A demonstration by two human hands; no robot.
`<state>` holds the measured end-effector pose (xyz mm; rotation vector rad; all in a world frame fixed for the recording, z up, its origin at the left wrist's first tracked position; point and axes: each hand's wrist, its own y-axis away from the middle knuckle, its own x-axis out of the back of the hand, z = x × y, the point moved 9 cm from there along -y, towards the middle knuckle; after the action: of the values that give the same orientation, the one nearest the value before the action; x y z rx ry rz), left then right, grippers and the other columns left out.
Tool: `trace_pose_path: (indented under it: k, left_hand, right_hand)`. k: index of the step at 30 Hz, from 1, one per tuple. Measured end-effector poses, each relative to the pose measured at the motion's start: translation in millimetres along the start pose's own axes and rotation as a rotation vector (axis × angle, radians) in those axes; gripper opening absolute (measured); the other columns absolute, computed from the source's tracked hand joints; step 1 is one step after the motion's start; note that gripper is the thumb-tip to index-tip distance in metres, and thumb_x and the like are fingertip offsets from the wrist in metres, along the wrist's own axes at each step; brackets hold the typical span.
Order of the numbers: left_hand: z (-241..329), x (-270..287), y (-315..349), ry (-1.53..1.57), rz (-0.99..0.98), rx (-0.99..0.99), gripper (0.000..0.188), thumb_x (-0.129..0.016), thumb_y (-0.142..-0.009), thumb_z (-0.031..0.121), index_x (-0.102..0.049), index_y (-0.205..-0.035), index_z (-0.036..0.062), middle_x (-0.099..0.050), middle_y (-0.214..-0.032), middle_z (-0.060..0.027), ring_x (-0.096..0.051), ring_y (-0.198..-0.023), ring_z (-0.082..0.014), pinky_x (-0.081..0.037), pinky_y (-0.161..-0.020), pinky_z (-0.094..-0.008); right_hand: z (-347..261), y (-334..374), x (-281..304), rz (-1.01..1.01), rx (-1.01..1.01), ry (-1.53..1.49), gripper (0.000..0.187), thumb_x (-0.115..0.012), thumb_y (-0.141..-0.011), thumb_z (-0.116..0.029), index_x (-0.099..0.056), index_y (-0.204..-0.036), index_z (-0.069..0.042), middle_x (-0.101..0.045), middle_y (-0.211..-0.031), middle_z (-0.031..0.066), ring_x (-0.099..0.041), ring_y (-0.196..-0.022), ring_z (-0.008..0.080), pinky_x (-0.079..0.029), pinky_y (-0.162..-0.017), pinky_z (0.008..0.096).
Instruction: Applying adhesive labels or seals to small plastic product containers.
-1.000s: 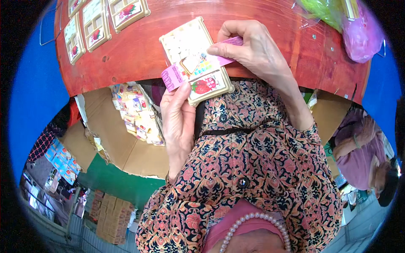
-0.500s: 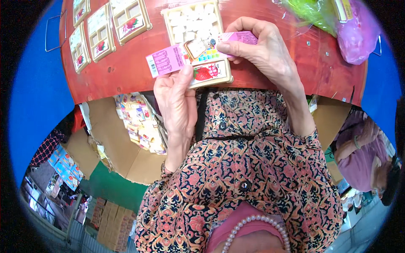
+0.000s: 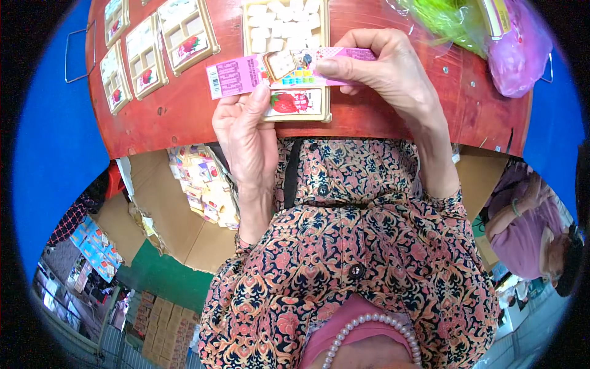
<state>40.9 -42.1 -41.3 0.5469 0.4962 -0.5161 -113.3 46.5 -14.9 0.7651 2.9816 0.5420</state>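
Observation:
A pink printed card sleeve [image 3: 236, 75] with a toast picture lies stretched flat across a cream plastic tray [image 3: 327, 109]. My left hand [image 3: 249, 138] grips its left part from below, the thumb on its lower edge beside the tray. At the other end my right hand [image 3: 381, 74] pinches the sleeve, thumb on top and fingers curled behind. White marshmallow-like pieces [image 3: 283, 27] fill the tray's far part. Its near end shows a label with a strawberry [image 3: 284, 103]. The sleeve hides the tray's middle.
Several similar trays [image 3: 186, 34] with strawberry labels stand at the far left of the red table [image 3: 203, 117]. Green and purple plastic bags [image 3: 519, 52] lie far right. Below the table's edge, a cardboard box [image 3: 203, 243] holds many small printed packs [image 3: 206, 184]. Another person [image 3: 522, 215] is at the right.
The sleeve has straightened to nearly level, and the tray under it has turned slightly. My left hand has shifted a little left; the right hand keeps its pinch.

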Motion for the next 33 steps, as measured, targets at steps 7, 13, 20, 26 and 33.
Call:
trace_pose_path:
  k: [7,13,20,26,33]
  left_hand:
    - [1.5,-5.2,-5.1,0.061,-0.034,0.002,0.026,-0.060,-0.081,-0.001,-0.054,-0.106,-0.0046,-0.063,-0.097,-0.0126,-0.061,-0.086,-0.0149,-0.049,-0.082,-0.0279]
    - [5.6,-4.6,-6.6,0.064,-0.041,-0.017,0.026,-0.060,-0.080,-0.003,-0.055,-0.105,-0.0049,-0.063,-0.095,-0.0118,-0.061,-0.085,-0.0138,-0.049,-0.081,-0.0266]
    - [16.7,-0.8,-8.5,-0.041,-0.025,-0.129,0.023,-0.060,-0.080,-0.004,-0.056,-0.102,-0.0050,-0.064,-0.091,-0.0110,-0.061,-0.080,-0.0115,-0.049,-0.076,-0.0228]
    - [22.8,0.5,-10.3,-0.061,-0.037,-0.179,0.022,-0.061,-0.079,-0.006,-0.057,-0.100,-0.0054,-0.064,-0.089,-0.0111,-0.061,-0.078,-0.0108,-0.049,-0.072,-0.0215]
    - [30.7,-10.0,-12.4,-0.067,-0.095,-0.221,0.025,-0.061,-0.078,-0.006,-0.056,-0.103,-0.0061,-0.064,-0.091,-0.0124,-0.061,-0.079,-0.0122,-0.049,-0.074,-0.0215]
  right_hand:
    - [11.0,0.6,-12.3,-0.164,-0.161,-0.406,0.024,-0.072,-0.075,-0.021,-0.066,-0.084,0.001,-0.063,-0.070,0.0028,-0.053,-0.059,0.0040,-0.040,-0.051,0.0171]
    - [9.9,1.5,-18.1,-0.292,-0.181,-0.580,0.023,-0.071,-0.076,-0.019,-0.066,-0.085,0.001,-0.064,-0.074,0.0041,-0.056,-0.063,0.0053,-0.044,-0.056,0.0176]
    - [-4.4,1.9,0.1,0.011,0.007,-0.049,0.023,-0.072,-0.075,-0.019,-0.067,-0.087,0.001,-0.065,-0.078,0.0041,-0.057,-0.071,0.0060,-0.046,-0.067,0.0191]
    - [9.7,4.3,-10.6,-0.104,-0.166,-0.366,0.025,-0.072,-0.074,-0.018,-0.066,-0.089,0.001,-0.065,-0.080,0.0043,-0.058,-0.072,0.0063,-0.046,-0.069,0.0191]
    - [10.6,7.4,-21.9,-0.302,-0.190,-0.622,0.022,-0.071,-0.075,-0.017,-0.065,-0.088,0.000,-0.065,-0.080,0.0035,-0.059,-0.072,0.0066,-0.046,-0.068,0.0185]
